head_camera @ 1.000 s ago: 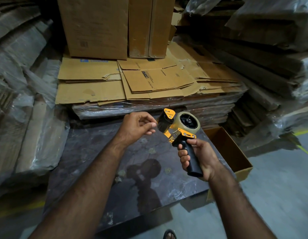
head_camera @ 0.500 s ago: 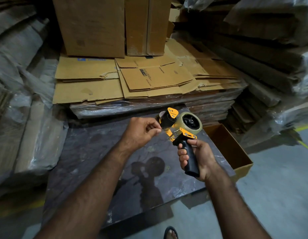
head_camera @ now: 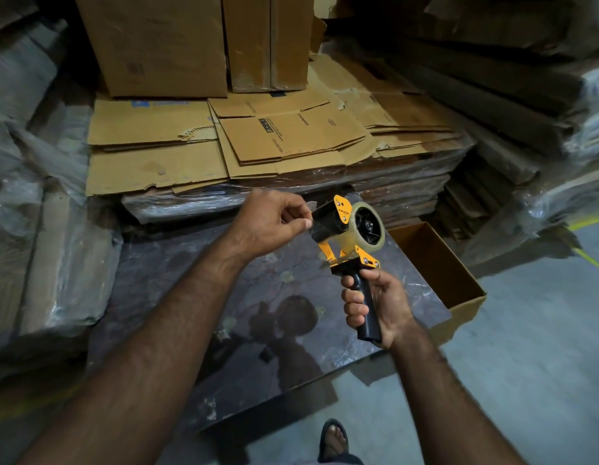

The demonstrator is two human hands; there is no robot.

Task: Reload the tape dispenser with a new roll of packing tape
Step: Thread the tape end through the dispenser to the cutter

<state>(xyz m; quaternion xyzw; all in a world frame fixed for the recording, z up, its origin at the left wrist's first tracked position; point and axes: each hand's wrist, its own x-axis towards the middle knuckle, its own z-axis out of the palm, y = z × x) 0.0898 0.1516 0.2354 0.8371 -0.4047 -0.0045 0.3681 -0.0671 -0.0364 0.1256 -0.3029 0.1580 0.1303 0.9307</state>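
An orange and black tape dispenser [head_camera: 341, 229] is held upright over a dark wrapped pallet top [head_camera: 177, 297]. A clear roll of packing tape [head_camera: 370, 226] sits on its hub. My right hand [head_camera: 378, 305] is closed around the black handle. At the dispenser's front roller, my left hand [head_camera: 271, 221] pinches thumb to fingers on what looks like the tape's free end; the tape end itself is hard to make out.
An open empty cardboard box [head_camera: 439, 263] stands just right of the pallet top. Flattened cartons [head_camera: 224, 139] are stacked behind, with upright boxes [head_camera: 157, 41] further back. Plastic-wrapped bundles [head_camera: 39, 229] lie to the left. My sandalled foot [head_camera: 333, 441] shows on the grey floor.
The dispenser has turned a little, so the roll's hub faces me more. My left hand stays pinched at the front roller and has closed in on it.
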